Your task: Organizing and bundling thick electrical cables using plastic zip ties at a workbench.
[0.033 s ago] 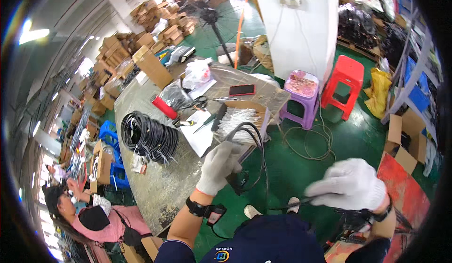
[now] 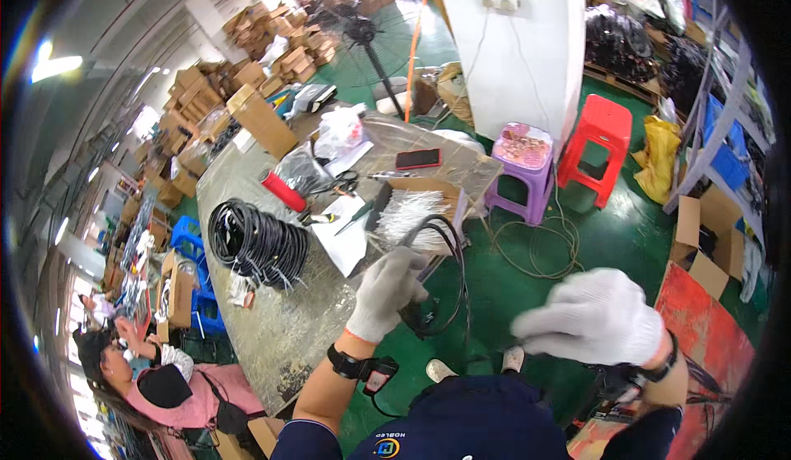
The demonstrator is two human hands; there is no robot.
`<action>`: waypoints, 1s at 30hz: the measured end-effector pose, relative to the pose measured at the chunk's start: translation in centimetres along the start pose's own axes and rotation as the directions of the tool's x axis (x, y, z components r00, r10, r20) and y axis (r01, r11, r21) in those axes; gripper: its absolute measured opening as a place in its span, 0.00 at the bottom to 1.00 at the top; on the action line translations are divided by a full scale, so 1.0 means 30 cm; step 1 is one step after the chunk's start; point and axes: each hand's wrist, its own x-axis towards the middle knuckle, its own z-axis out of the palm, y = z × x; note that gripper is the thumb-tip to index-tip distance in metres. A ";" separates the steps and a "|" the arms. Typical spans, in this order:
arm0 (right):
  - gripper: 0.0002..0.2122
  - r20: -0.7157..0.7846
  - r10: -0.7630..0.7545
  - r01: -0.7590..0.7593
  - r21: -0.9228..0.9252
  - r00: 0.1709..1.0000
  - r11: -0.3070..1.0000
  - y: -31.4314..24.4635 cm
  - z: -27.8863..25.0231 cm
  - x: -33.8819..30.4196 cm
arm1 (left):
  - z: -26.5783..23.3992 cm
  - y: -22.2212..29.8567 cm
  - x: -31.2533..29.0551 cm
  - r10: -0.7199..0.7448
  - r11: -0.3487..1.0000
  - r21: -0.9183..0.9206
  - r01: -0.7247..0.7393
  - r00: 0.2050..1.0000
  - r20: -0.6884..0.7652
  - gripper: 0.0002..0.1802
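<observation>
My left hand (image 2: 387, 291), in a white knit glove, is closed around a looped black cable (image 2: 459, 295). The loops arch above the fingers and hang down to the right, over the floor. To the right of it my right hand (image 2: 589, 316), gloved too, points its fingers towards the loops. It is somewhat blurred, and no cable shows in it. Beyond the left hand, an open cardboard box (image 2: 441, 186) of thin white cable ties (image 2: 412, 213) sits at the table edge. A tall stack of black cable coils (image 2: 259, 243) tied with white ties lies on the table (image 2: 255, 320).
A red roll (image 2: 283, 190), a phone (image 2: 418, 159), scissors and plastic bags lie on the table. Purple (image 2: 523, 163) and red stools (image 2: 597, 151) stand by a white pillar. A person in pink (image 2: 189, 394) is at the left. A red surface (image 2: 704, 328) lies at the right.
My right hand has moved left, nearer the loops. The cable length that stretched to its fingers no longer shows there. The left hand keeps its hold.
</observation>
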 end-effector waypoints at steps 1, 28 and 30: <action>0.08 -0.046 0.005 -0.006 -0.016 0.999 1.000 -0.015 0.005 0.045 | 0.025 -0.002 0.003 -0.002 1.000 0.003 0.002 1.000 0.025 0.21; 0.09 -0.006 0.532 -0.503 -0.335 0.847 0.797 0.179 -0.076 -0.463 | -0.320 0.036 -0.201 0.197 0.881 -0.447 -0.157 0.979 0.045 0.15; 0.10 0.058 0.335 -0.304 -0.297 0.941 0.905 0.062 -0.095 -0.298 | -0.222 0.044 -0.137 0.079 0.922 -0.382 -0.069 0.997 0.010 0.15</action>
